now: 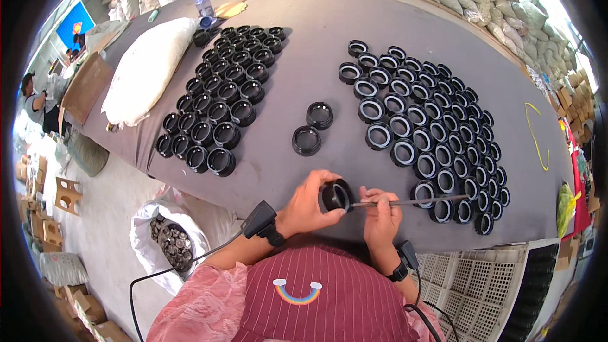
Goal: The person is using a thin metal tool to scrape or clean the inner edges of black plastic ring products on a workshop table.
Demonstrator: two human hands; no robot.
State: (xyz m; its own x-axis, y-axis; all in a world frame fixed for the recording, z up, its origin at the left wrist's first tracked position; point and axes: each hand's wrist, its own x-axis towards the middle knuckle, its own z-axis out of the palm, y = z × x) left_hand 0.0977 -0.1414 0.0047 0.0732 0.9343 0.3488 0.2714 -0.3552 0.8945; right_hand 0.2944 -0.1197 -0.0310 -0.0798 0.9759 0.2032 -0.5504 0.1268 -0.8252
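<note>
My left hand (308,204) is closed around a short black plastic ring (336,196), tilted on its side at the table's near edge. A thin dark rod (421,201) is pinched in my right hand (382,216). One end of the rod meets the ring's opening; the other points right, over the nearest parts of a group. Whether the tip touches the ring's inside, I cannot tell. Just beyond my hands stand two loose black rings, a nearer ring (306,140) and a farther ring (320,115), both with their openings up.
The grey-covered table (310,57) bears rows of black rings (218,112) at left and a larger group with pale inner rims (417,114) at right. A white sack (152,69) lies far left. Below stand an open sack of dark pieces (142,231) and white crates (468,278).
</note>
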